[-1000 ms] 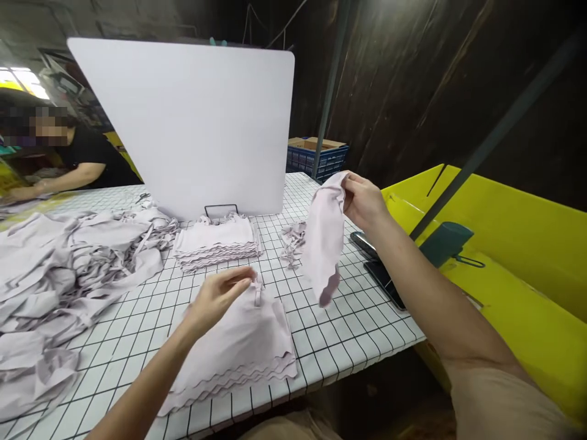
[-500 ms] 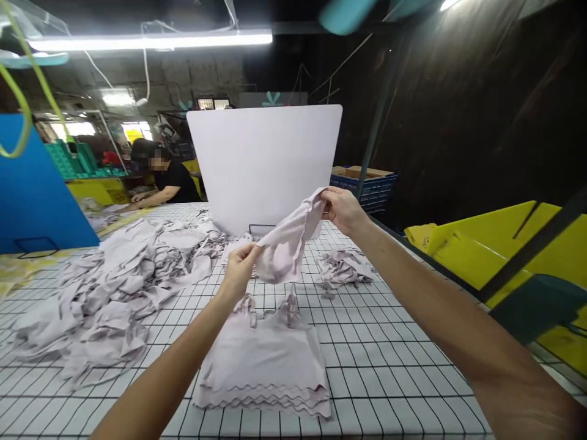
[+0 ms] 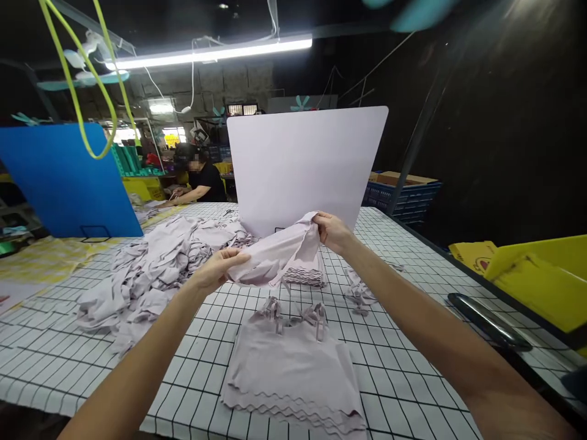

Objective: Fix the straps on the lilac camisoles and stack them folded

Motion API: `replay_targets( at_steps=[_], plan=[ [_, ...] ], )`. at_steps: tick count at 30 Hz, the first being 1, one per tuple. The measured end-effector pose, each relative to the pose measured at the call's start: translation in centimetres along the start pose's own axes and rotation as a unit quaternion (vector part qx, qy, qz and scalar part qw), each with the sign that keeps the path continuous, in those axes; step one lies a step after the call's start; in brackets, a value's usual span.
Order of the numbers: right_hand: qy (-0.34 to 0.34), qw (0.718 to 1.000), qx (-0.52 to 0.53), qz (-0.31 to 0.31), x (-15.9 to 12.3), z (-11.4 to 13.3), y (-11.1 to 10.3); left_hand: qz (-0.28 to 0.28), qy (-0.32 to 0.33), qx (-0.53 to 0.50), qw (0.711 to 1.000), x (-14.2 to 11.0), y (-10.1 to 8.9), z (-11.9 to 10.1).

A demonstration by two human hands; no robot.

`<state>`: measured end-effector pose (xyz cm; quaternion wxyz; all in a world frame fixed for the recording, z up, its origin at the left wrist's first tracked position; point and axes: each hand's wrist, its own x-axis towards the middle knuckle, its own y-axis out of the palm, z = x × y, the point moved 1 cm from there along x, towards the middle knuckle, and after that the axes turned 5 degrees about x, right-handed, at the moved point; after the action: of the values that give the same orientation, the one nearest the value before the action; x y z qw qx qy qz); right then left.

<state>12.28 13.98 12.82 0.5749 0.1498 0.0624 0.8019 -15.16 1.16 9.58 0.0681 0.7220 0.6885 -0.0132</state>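
A pale pinkish-grey garment piece (image 3: 279, 250) is stretched in the air between my two hands. My left hand (image 3: 224, 266) pinches its lower left end, while my right hand (image 3: 334, 231) grips the upper right end. Below it on the table lies a stack of camisole tops (image 3: 296, 366) in the same fabric, with thin straps at the far side and wavy hems toward me. Just behind the held piece sits a folded stack of the same cloth (image 3: 306, 275), partly hidden by it.
A loose heap of the same fabric (image 3: 156, 269) spreads over the left of the grid-patterned table (image 3: 408, 366). A smaller pile (image 3: 360, 287) lies partly behind my right forearm. Upright white (image 3: 307, 165) and blue boards (image 3: 73, 180) stand at the back. A co-worker (image 3: 204, 180) sits far left.
The view has turned left, so the scene sits further right. The held garment piece is spread wider and lower, its right end brought down from its raised tilt.
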Motion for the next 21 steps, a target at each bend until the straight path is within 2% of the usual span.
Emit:
replay_targets(
  at_steps=[4, 8, 12, 13, 15, 18, 19, 21],
  plan=[
    [0.021, 1.000, -0.003, 0.010, 0.7, -1.7, -0.3, -0.048, 0.016, -0.043, 0.998, 0.3, -1.4, 0.3],
    [0.046, 0.999, -0.020, 0.009, 1.0, -3.2, -1.1, -0.099, 0.071, -0.101, 0.987, 0.7, -1.7, 0.2],
    [0.054, 0.997, -0.057, 0.026, 0.2, -4.1, -0.1, -0.072, 0.076, -0.075, 0.992, 1.6, -0.3, -0.3],
    [0.042, 0.996, -0.068, 0.050, -0.2, -4.2, 0.7, -0.055, 0.077, -0.048, 0.994, 1.8, 0.4, -0.6],
    [0.018, 0.986, -0.086, 0.138, -1.0, -4.3, 2.7, -0.005, 0.086, 0.019, 0.996, 2.5, 1.7, -1.4],
    [0.041, 0.950, -0.102, 0.293, -1.7, -4.1, 5.1, 0.053, 0.097, 0.089, 0.990, 3.0, 2.9, -3.0],
    [0.064, 0.941, -0.099, 0.318, -1.8, -4.0, 5.4, 0.055, 0.094, 0.098, 0.989, 3.1, 2.9, -3.5],
    [0.108, 0.933, -0.089, 0.330, -1.7, -3.6, 5.0, 0.034, 0.079, 0.099, 0.991, 3.0, 2.2, -4.2]
  ],
)
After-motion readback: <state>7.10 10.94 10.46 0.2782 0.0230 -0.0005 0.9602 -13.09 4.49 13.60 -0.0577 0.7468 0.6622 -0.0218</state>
